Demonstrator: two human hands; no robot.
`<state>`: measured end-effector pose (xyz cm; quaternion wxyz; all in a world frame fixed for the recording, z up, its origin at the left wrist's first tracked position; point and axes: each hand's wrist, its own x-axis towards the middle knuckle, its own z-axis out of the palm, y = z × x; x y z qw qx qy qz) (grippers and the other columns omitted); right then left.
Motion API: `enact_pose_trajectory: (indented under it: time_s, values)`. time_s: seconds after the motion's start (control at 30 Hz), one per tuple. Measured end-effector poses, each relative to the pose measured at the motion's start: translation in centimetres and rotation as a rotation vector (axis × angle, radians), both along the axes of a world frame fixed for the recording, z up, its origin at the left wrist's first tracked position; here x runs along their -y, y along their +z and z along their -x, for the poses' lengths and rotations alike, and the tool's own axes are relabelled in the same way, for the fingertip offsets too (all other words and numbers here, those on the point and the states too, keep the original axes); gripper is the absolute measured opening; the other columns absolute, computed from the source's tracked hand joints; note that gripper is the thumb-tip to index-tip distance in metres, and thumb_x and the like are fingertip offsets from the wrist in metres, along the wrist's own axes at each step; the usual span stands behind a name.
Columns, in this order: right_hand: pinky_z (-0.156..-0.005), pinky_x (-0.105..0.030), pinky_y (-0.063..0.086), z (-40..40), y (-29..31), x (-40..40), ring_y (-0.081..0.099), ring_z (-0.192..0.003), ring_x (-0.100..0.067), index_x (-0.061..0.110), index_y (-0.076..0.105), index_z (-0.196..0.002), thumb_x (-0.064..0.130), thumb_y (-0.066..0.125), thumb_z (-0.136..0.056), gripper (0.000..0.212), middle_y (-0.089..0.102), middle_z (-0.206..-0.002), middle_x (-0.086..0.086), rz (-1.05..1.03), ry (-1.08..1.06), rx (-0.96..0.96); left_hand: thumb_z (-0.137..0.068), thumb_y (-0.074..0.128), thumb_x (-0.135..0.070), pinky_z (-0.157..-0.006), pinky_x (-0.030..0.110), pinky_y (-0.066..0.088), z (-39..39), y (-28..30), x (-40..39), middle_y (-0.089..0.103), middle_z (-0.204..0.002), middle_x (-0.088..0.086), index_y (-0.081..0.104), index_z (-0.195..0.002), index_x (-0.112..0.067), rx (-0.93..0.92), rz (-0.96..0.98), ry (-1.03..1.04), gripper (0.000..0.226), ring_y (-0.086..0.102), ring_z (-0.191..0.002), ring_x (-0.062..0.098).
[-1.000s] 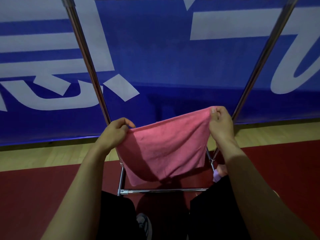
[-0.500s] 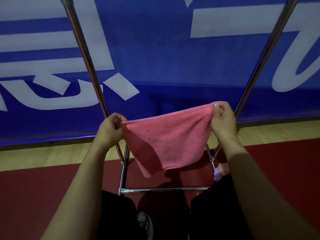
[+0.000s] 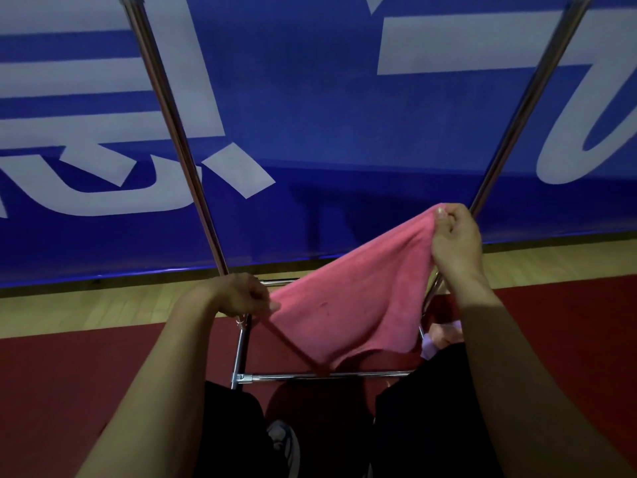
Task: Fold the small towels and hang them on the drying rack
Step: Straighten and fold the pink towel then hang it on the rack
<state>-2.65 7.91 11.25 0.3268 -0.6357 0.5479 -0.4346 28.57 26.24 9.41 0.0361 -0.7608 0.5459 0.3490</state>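
A: Start with the hands. What has each one got?

B: The right hand is raised, fingers and thumb pinched on an upper corner of the pink towel. The left hand sits lower and well apart from it, fingers curled on the opposite corner. The cloth stretches on a slant between them.

A: So the towel is in the air, not on the rack?

B: Yes, held in front of the person, above the lower crossbar of the drying rack. The middle sags into a belly, and a thin edge trails down toward that bar. Whether it touches the bar, I cannot tell.

A: How would you expect it to handle?

B: Light and limp, I judge. It droops wherever it is unsupported and shows soft creases, so it has no stiffness to hold a fold by itself. The nap looks like terry or microfibre, which should give a pinch good purchase, so slipping seems unlikely.

A: Where is the best hold?

B: At the corners, as now, with the top edge pulled taut; then bring the corners together so the sag halves cleanly. A grip in the middle would only bunch it.

A: And beyond the rack?

B: Two slanted chrome uprights, a blue banner with white lettering behind, and red flooring below.
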Motion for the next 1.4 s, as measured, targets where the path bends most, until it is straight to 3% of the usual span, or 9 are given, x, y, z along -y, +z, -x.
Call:
enact_pose_trajectory:
  time_s: [0.13, 0.33, 0.57, 0.67, 0.8, 0.9, 1.03, 1.2, 1.4]
  values:
    - [-0.09, -0.041, 0.051, 0.4, -0.1, 0.1, 0.062, -0.102, -0.027, 0.012, 0.06, -0.113, 0.029, 0.044, -0.109, 0.024, 0.065, -0.106, -0.005, 0.031, -0.009, -0.05, -0.103, 0.058, -0.048, -0.067, 0.019, 0.053, 0.3, 0.3, -0.3, 0.07, -0.126, 0.005, 0.076, -0.123, -0.023, 0.146, -0.154, -0.03, 0.037, 0.065, -0.099, 0.019]
    - [-0.083, -0.032, 0.043, 0.9, -0.1, -0.1, 0.056, -0.097, -0.02, 0.009, 0.059, -0.119, 0.031, 0.042, -0.11, 0.029, 0.06, -0.106, -0.002, 0.025, 0.026, -0.104, -0.09, 0.077, -0.047, -0.078, 0.032, 0.065, -0.5, 0.3, -1.4, 0.064, -0.122, -0.012, 0.07, -0.107, -0.049, -0.071, -0.094, 0.217, 0.018, 0.064, -0.107, 0.011]
    - [-0.052, -0.024, 0.036, 1.2, 0.0, -0.7, 0.05, -0.066, -0.005, 0.018, 0.051, -0.108, 0.033, 0.039, -0.11, 0.019, 0.058, -0.081, -0.001, 0.1, 0.076, -0.22, -0.091, 0.076, -0.041, -0.077, 0.039, 0.063, -2.1, 0.9, -1.2, 0.07, -0.098, 0.004, 0.065, -0.088, -0.025, 0.083, 0.421, 0.377, 0.019, 0.069, -0.084, 0.018]
    - [-0.056, -0.032, 0.044, 1.4, 0.1, -0.5, 0.06, -0.071, -0.02, 0.023, 0.047, -0.105, 0.039, 0.038, -0.11, 0.02, 0.063, -0.084, -0.006, 0.098, 0.064, -0.184, -0.096, 0.071, -0.027, -0.081, 0.046, 0.063, -2.1, 1.4, -1.6, 0.072, -0.097, 0.006, 0.063, -0.097, -0.017, -0.126, 0.679, 0.443, 0.012, 0.073, -0.089, 0.022]
    - [-0.074, -0.045, 0.049, 1.7, 0.3, -0.4, 0.062, -0.084, -0.027, 0.02, 0.048, -0.106, 0.041, 0.038, -0.109, 0.023, 0.062, -0.087, -0.002, 0.112, 0.1, -0.108, -0.1, 0.066, -0.022, -0.073, 0.031, 0.061, -1.3, 2.6, -2.0, 0.07, -0.103, 0.009, 0.06, -0.109, -0.008, -0.346, 0.863, 0.534, 0.017, 0.072, -0.094, 0.022]
    - [-0.07, -0.038, 0.046, 1.9, 0.6, -0.6, 0.058, -0.077, -0.014, 0.019, 0.05, -0.107, 0.04, 0.04, -0.109, 0.023, 0.059, -0.084, 0.007, 0.127, 0.144, -0.097, -0.099, 0.067, -0.024, -0.067, 0.022, 0.062, -1.1, 3.1, -2.2, 0.069, -0.109, 0.01, 0.058, -0.117, -0.007, -0.449, 0.882, 0.58, 0.026, 0.073, -0.096, 0.023]
    - [-0.061, -0.021, 0.042, 2.2, 0.9, -1.0, 0.055, -0.069, 0.007, 0.02, 0.051, -0.107, 0.037, 0.041, -0.109, 0.02, 0.058, -0.082, 0.01, 0.147, 0.162, -0.075, -0.089, 0.077, -0.033, -0.076, 0.037, 0.066, -1.5, 3.6, -2.8, 0.069, -0.102, 0.021, 0.059, -0.102, -0.002, -0.53, 0.866, 0.544, 0.038, 0.074, -0.092, 0.031]
    - [-0.054, -0.011, 0.038, 2.6, 0.9, -0.9, 0.054, -0.067, 0.01, 0.018, 0.052, -0.107, 0.033, 0.041, -0.11, 0.019, 0.057, -0.081, 0.011, 0.177, 0.084, -0.057, -0.055, 0.08, -0.084, -0.066, 0.053, 0.059, -1.8, 3.0, -3.1, 0.066, -0.076, 0.014, 0.059, -0.076, -0.007, -0.207, 0.746, 0.309, 0.082, 0.066, -0.074, 0.037]
    - [-0.061, -0.03, 0.044, 2.6, 0.4, -0.8, 0.057, -0.07, -0.011, 0.019, 0.054, -0.106, 0.034, 0.044, -0.109, 0.018, 0.063, -0.083, 0.001, 0.183, 0.04, -0.106, -0.089, 0.069, -0.06, -0.067, 0.046, 0.066, -1.3, 3.1, -2.6, 0.073, -0.092, 0.006, 0.06, -0.092, -0.015, -0.238, 0.801, 0.405, 0.046, 0.077, -0.08, 0.02]
